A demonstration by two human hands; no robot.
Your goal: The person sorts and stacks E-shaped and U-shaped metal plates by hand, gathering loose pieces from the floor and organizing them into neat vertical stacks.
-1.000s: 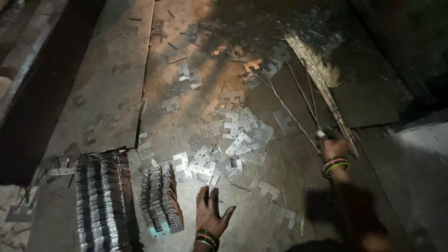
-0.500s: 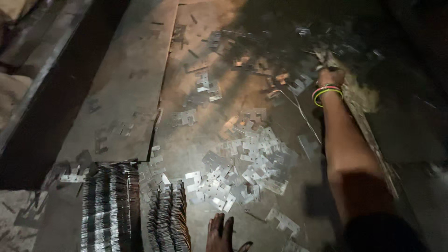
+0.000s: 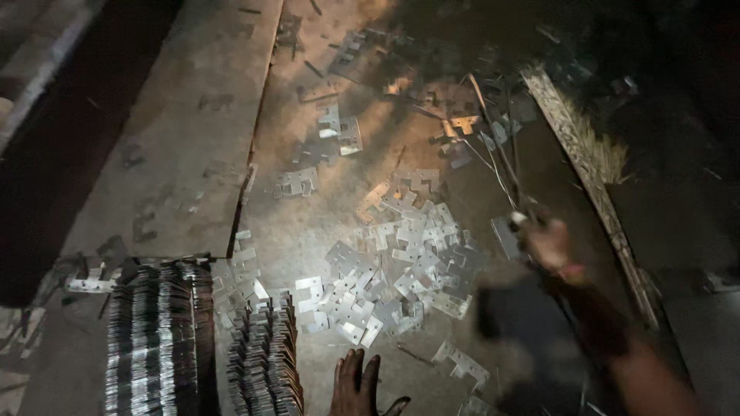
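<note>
My right hand (image 3: 549, 245) is closed around the thin stalks of a twig broom (image 3: 493, 146), whose bristles reach away toward 12 o'clock over the floor (image 3: 177, 131). My left hand (image 3: 356, 385) lies flat and open on the floor at 6 o'clock, holding nothing. The flat metal plates (image 3: 401, 266) lie scattered in a loose heap between my hands, with strays up toward 11 and 12 o'clock. Stacked rows of the same plates (image 3: 158, 339) stand on edge at 8 o'clock, just beside the heap.

To sweep well, I judge I should keep the bristles low and nearly flat, drawing short strokes from 12 toward 6 so the strays join the heap rather than skidding under the long wooden strip (image 3: 593, 177) at 2 o'clock. My right hand is blurred, so I cannot tell how tight the grip is.
</note>
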